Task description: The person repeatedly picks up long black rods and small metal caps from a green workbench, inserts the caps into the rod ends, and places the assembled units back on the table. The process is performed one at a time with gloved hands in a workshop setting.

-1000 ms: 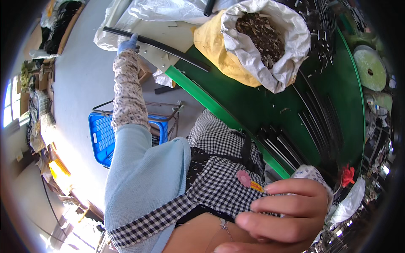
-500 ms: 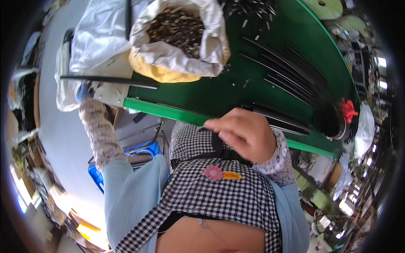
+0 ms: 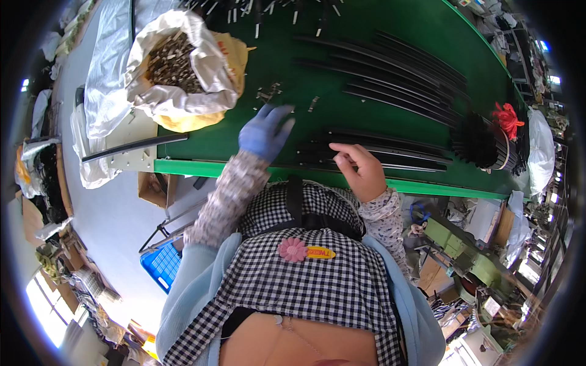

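My left hand [image 3: 265, 131], in a blue glove, reaches over the green table with its fingers apart and nothing visible in them. Just beyond it lie small metal bits [image 3: 268, 93]. My bare right hand [image 3: 361, 174] is by the table's near edge, its thumb and forefinger apart. It is nearest to the left ends of several long black strips [image 3: 390, 152]; whether it touches one I cannot tell. A single black strip [image 3: 137, 146] lies at the left across the white plate. Left of my gloved hand stands an open sack [image 3: 210, 100] full of small brown and silvery pieces.
More black strips [image 3: 397, 73] fan out across the green table [image 3: 287, 131]. A bundle of black strips [image 3: 479, 143] with a red tie [image 3: 506, 119] lies at the right. Other dark strips with pale tips [image 3: 262, 12] are at the far edge. A blue crate [image 3: 162, 266] sits below left.
My left hand has let go of the black strip at the left and moved right, over the table. My right hand has moved forward to the strips. The view has shifted.
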The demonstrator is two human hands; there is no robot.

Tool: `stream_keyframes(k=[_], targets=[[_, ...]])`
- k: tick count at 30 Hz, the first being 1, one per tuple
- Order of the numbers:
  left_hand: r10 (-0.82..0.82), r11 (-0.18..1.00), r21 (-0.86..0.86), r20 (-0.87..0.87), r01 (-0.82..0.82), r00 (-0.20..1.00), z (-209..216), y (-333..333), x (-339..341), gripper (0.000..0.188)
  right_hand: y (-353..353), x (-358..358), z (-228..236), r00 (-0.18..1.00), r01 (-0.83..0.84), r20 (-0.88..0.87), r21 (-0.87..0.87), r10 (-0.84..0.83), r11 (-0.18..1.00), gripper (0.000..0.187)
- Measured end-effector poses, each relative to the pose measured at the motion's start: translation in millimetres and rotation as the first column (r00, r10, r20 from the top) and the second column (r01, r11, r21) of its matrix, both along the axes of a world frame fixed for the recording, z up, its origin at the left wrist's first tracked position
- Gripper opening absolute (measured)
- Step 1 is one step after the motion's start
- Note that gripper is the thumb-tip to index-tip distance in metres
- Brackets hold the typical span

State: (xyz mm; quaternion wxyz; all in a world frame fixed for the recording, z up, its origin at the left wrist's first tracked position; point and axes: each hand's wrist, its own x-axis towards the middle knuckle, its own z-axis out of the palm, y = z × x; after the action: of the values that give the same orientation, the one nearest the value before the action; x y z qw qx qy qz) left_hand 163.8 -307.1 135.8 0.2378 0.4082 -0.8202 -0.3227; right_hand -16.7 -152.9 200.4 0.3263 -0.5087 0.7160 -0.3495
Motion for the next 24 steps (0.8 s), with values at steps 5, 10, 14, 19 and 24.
stream_keyframes(k=[5, 10, 14, 19, 24], targets=[[-0.218, 0.954, -0.052, 0.561, 0.296, 0.799, -60.0, -42.8, -95.1, 0.024, 24.9, -34.2, 5.8, 1.0, -0.031, -0.002, -0.025, 0.031, 0.999, 0.023], [-0.312, 0.948, 0.195, 0.415, 0.251, 0.855, 14.4, 6.4, -134.4, 0.019, 75.4, -90.6, -40.9, 0.956, 0.197, 0.226, -0.022, -0.187, 0.98, 0.025], [-0.474, 0.814, 0.164, -0.367, 0.557, 0.8, 8.9, 93.7, -160.2, 0.019, 83.4, -118.3, -40.5, 0.84, 0.201, 0.513, 0.009, -0.177, 0.98, 0.037], [-0.028, 0.68, 0.559, -0.627, 0.475, 0.778, 12.8, 146.9, -192.2, 0.018, 94.6, -148.4, -44.8, 0.715, 0.137, 0.669, 0.152, -0.203, 0.979, 0.045], [0.147, 0.629, 0.658, -0.623, 0.413, 0.768, 8.4, 160.1, -206.1, 0.044, 83.2, -155.8, -58.2, 0.509, 0.191, 0.816, 0.204, -0.274, 0.96, 0.043]])
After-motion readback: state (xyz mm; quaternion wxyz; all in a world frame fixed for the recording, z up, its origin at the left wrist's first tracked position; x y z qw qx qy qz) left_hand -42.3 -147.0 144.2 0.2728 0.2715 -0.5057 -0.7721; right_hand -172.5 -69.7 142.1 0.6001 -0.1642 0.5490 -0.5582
